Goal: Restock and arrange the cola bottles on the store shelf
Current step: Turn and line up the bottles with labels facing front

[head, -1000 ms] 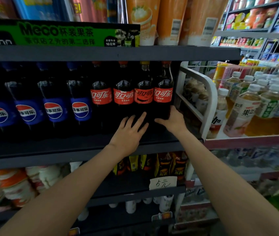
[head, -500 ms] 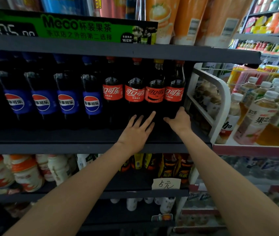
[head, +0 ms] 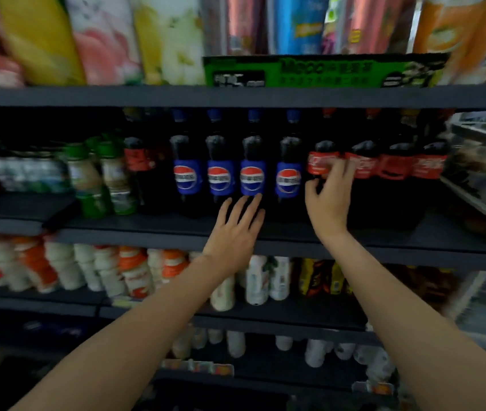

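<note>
On the dark shelf [head: 147, 229] stand several blue-label cola bottles [head: 250, 176], with several red-label cola bottles [head: 396, 166] to their right. My right hand [head: 329, 200] curls round the leftmost red-label bottle [head: 320, 161], thumb on its left side and fingers across the label. My left hand [head: 236, 232] reaches with straight, spread fingers to the base of the blue-label bottles and holds nothing. One more red-label bottle [head: 139, 161] stands left of the blue ones. The frame is blurred.
Green-capped drink bottles [head: 87, 179] stand at the shelf's left. A white wire rack [head: 479, 197] juts out on the right. A green sign [head: 325, 71] fronts the shelf above. White and orange bottles [head: 135, 271] fill the shelf below.
The view has swung left. My right hand moved from the rightmost red-label bottle's base to grip the leftmost one. My left hand shifted left to the blue-label bottles.
</note>
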### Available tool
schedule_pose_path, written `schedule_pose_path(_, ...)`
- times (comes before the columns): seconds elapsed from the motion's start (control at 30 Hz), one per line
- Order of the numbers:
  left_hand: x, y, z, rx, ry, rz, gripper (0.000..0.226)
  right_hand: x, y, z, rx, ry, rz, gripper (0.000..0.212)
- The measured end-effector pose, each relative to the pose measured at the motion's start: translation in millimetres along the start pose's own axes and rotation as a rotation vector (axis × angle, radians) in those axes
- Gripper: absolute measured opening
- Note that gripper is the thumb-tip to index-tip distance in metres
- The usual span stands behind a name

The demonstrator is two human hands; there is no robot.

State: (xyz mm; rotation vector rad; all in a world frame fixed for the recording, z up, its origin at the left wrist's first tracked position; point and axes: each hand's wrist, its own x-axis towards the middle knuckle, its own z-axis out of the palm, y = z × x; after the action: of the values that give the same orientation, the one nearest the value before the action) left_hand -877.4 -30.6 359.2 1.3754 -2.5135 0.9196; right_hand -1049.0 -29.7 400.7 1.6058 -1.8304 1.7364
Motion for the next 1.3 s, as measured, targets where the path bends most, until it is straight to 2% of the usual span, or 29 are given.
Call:
schedule_pose_path(0.07, -26.1, -37.3, 12.0, 0.000, -0.042, -0.012, 0.067, -19.7, -26.6, 32.4, 0.015, -0.050, -0.010, 0.028)
schedule_pose_path(0.17, -57.7, -91.2, 23.9, -0.036, -0.089, -0.139, 0.067, -44.8, -62.4, 75.9, 0.005, -0.201, -0.047, 0.028)
schedule_pose_path(0.27, -74.7, -135.5, 37.8, -0.212, -0.185, -0.326, 0.068, -59.0, -90.1, 113.0, 0.025, -0.385, -0.055, 0.029)
schedule_pose_path(0.4, -84.4, -176.1, 50.1, -0.513, -0.184, -0.602, 0.065, -65.5, -125.2, 156.2, -0.016, -0.611, -0.071, 0.042)
schedule_pose_path(0.53, -88.0, -201.9, 67.0, -0.594, -0.173, -0.618, 0.066, -69.0, -153.7, 198.4, 0.008, -0.743, 0.006, 0.061)
schedule_pose_path(0.8, -86.9, -227.7, 79.3, -0.645, -0.135, -0.479, 0.068, -72.8, -176.2, 256.5, -0.043, -0.626, 0.279, 0.069)
schedule_pose_path(1.0, -73.7, -251.3, 93.6, -0.670, -0.125, -0.312, 0.067, -73.9, -180.8, 274.1, -0.045, -0.558, 0.392, 0.066)
schedule_pose_path(1.17, -79.7, -266.8, 106.1, -0.574, -0.116, -0.184, 0.065, -83.0, -189.5, 287.3, -0.100, -0.494, 0.526, 0.076)
schedule_pose_path(1.3, -84.9, -278.2, 114.9, -0.544, -0.127, -0.058, 0.067, -91.5, -193.6, 293.3, -0.157, -0.393, 0.598, 0.074)
